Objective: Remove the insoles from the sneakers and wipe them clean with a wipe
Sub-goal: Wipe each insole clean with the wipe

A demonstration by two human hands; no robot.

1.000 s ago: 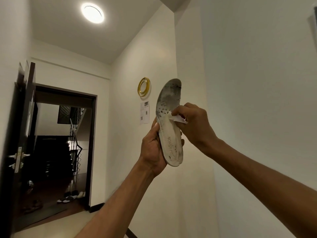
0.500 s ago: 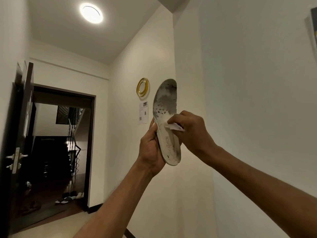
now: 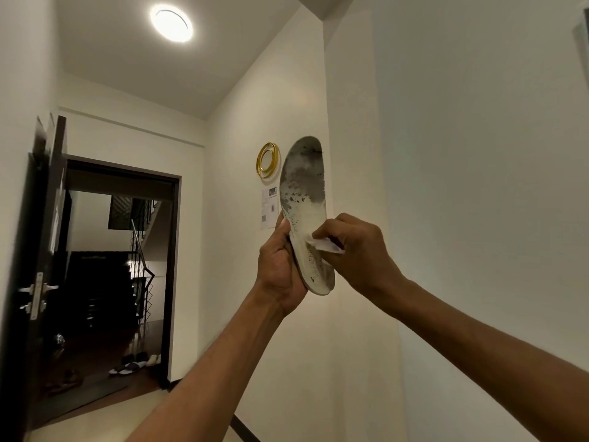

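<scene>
You hold the insole raised in the air in front of you, nearly upright, toe end up and heel end down, with the heel leaning a little to your right. It stands before the corner of the white wall. Its face is turned toward you. The toe half is stained dark grey, with blotches and specks that thin out toward the middle. The lower half is a pale off-white, with a few small dark marks near the heel and faint printed lettering too blurred to read.

Your left hand grasps the heel half from its left edge: the thumb lies along the front rim and the fingers curl round behind. Your right hand pinches a small folded white wipe between thumb and fingertips and presses it to the pale part of the insole, at its right edge, just below the grey stain.

On the wall just left of the toe hangs a gold ring, and under it a paper notice with small printed squares, its lower corner hidden by your left thumb. A round ceiling light is lit above. At far left a dark door stands open, with a metal handle. The doorway beyond gives onto a dim hall with a stair railing, and slippers lie on the floor there.
</scene>
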